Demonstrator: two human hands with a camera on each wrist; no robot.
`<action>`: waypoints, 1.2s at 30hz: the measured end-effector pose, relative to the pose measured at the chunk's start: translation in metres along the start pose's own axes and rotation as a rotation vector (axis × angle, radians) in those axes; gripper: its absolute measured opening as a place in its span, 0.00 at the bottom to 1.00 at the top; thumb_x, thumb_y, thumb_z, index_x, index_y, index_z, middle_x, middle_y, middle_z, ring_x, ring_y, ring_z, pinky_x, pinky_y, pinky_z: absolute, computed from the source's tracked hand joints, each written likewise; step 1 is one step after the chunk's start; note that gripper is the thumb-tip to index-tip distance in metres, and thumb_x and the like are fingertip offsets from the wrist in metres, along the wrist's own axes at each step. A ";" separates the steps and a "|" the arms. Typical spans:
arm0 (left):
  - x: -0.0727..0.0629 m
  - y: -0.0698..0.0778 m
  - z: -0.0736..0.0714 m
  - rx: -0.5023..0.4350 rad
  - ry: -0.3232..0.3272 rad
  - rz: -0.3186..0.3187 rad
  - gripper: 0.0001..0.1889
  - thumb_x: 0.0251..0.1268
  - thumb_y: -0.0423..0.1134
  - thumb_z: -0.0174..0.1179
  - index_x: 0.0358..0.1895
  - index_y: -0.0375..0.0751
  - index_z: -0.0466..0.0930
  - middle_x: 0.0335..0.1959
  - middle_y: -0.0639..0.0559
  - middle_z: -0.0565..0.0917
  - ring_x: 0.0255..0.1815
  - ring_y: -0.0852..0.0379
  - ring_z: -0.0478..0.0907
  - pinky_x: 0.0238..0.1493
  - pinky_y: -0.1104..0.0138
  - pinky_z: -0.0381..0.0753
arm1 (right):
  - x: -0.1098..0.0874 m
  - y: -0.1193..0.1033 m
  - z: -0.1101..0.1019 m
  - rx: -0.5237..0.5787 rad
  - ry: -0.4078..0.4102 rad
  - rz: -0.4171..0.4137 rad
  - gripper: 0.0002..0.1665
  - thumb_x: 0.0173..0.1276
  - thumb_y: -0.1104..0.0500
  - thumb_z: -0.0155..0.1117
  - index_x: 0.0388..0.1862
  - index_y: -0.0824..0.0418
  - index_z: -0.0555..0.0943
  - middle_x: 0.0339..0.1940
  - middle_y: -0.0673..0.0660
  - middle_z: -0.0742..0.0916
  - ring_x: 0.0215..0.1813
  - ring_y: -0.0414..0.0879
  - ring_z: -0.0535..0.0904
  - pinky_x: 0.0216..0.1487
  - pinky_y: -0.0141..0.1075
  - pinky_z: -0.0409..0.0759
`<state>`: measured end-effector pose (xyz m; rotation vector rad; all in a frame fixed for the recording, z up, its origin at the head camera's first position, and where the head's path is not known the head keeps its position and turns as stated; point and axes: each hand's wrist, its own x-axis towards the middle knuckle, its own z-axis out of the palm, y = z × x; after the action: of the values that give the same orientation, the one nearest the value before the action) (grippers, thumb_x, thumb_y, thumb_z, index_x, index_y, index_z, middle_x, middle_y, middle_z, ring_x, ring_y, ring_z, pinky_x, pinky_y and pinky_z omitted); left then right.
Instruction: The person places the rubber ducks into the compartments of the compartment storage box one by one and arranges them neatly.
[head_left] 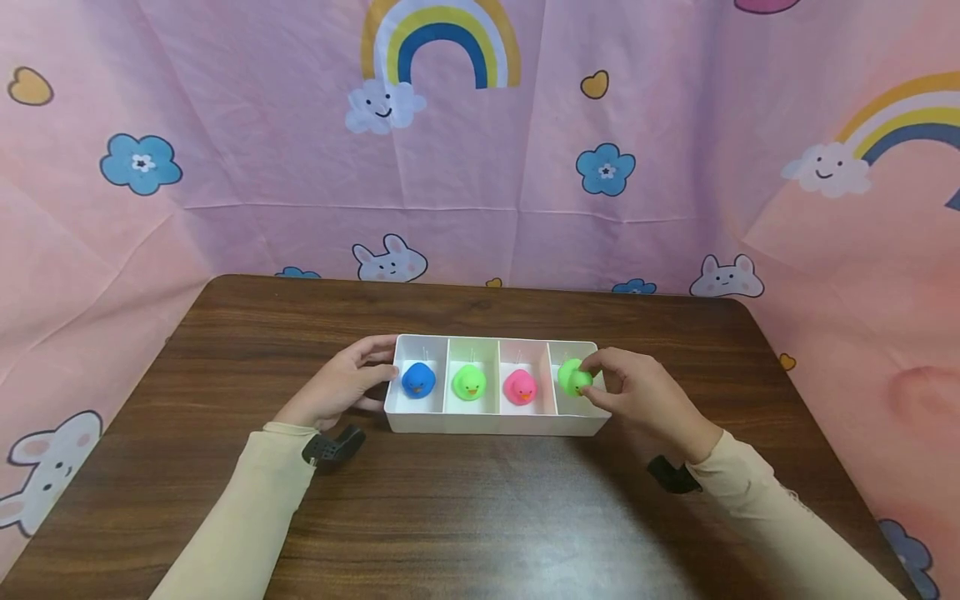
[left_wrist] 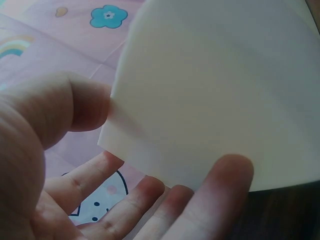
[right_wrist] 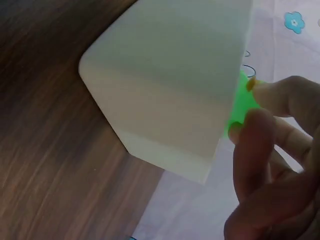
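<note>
A white four-part tray [head_left: 491, 425] holds a blue toy duck [head_left: 418, 381], a green toy duck [head_left: 469, 383] and a pink toy duck [head_left: 520, 387], each in its own compartment. My left hand [head_left: 341, 383] holds the tray's left end; in the left wrist view its thumb [left_wrist: 90, 107] is at the edge and the fingers touch the outer wall. With thumb and fingertips, my right hand [head_left: 645, 396] pinches another green duck [head_left: 572, 377] at the rightmost compartment. The right wrist view shows that duck [right_wrist: 242, 102] partly hidden behind the tray wall.
The tray stands on a dark brown wooden table [head_left: 450, 508]. Behind the table hangs a pink cloth [head_left: 285, 150] printed with rainbows, flowers and rabbits. A dark band [head_left: 333, 447] is on the left wrist and another [head_left: 672, 475] on the right.
</note>
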<state>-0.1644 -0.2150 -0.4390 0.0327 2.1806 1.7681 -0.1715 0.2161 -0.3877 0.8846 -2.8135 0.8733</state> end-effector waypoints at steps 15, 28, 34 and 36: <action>0.000 -0.003 -0.001 0.008 0.008 -0.004 0.33 0.76 0.41 0.60 0.80 0.47 0.60 0.76 0.34 0.65 0.69 0.31 0.73 0.47 0.50 0.90 | 0.011 0.009 0.017 -0.158 -0.080 0.019 0.10 0.61 0.61 0.78 0.41 0.55 0.87 0.38 0.48 0.89 0.37 0.47 0.81 0.39 0.41 0.81; 0.001 -0.001 0.000 -0.005 -0.003 0.003 0.34 0.76 0.41 0.61 0.80 0.46 0.59 0.77 0.33 0.64 0.70 0.29 0.71 0.48 0.49 0.89 | 0.015 0.014 0.022 -0.135 -0.178 0.041 0.12 0.62 0.59 0.79 0.44 0.57 0.89 0.42 0.49 0.90 0.44 0.50 0.84 0.48 0.47 0.84; 0.001 -0.001 0.000 -0.002 -0.004 -0.002 0.33 0.76 0.40 0.60 0.80 0.45 0.59 0.76 0.33 0.64 0.70 0.30 0.72 0.47 0.50 0.89 | 0.019 0.012 0.020 -0.155 -0.228 0.062 0.12 0.63 0.59 0.78 0.45 0.57 0.88 0.41 0.50 0.90 0.43 0.49 0.83 0.48 0.47 0.84; 0.001 -0.001 0.000 -0.004 -0.003 -0.005 0.33 0.77 0.40 0.60 0.80 0.46 0.59 0.76 0.33 0.64 0.70 0.31 0.72 0.47 0.50 0.89 | 0.020 0.011 0.020 -0.161 -0.246 0.075 0.12 0.63 0.59 0.77 0.45 0.57 0.88 0.41 0.50 0.90 0.42 0.49 0.82 0.47 0.46 0.83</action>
<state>-0.1653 -0.2152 -0.4397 0.0289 2.1730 1.7683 -0.1924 0.2025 -0.4056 0.9267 -3.0903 0.5686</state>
